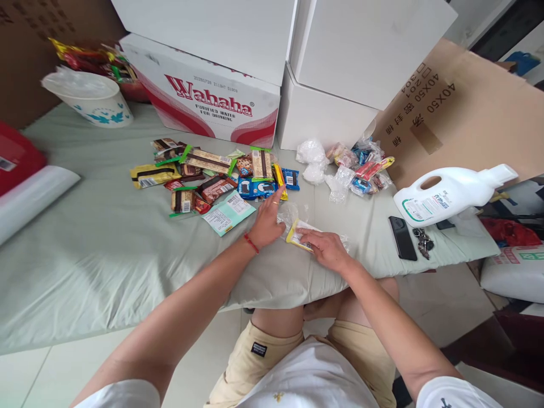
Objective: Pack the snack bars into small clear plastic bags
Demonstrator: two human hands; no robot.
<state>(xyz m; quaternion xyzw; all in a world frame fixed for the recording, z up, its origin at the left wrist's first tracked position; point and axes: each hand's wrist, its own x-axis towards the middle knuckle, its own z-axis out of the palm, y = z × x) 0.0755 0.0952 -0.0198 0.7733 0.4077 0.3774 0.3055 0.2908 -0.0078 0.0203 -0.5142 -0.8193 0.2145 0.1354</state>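
Observation:
My right hand (329, 248) has its fingers on a yellow-and-white snack packet (294, 233), which lies by the front edge of the cloth-covered surface. Crumpled clear plastic (289, 213) shows around the packet. Just left of it, my left hand (267, 222) rests with fingers stretched out and holds nothing. Its fingertips reach the right end of a pile of wrapped snack bars (208, 161), near a yellow wrapper (279, 180) and a small blue packet (290, 179). A pale green packet (229, 213) lies beside my left wrist.
Behind the pile stands a Wahaha carton (204, 102) with white boxes (331, 51). Clear plastic bundles (312, 158) and bagged snacks (369, 170) lie right of centre. A white jug (446, 192), a phone (402, 238) and keys (424, 242) are at right; a paper tub (96, 99) stands far left.

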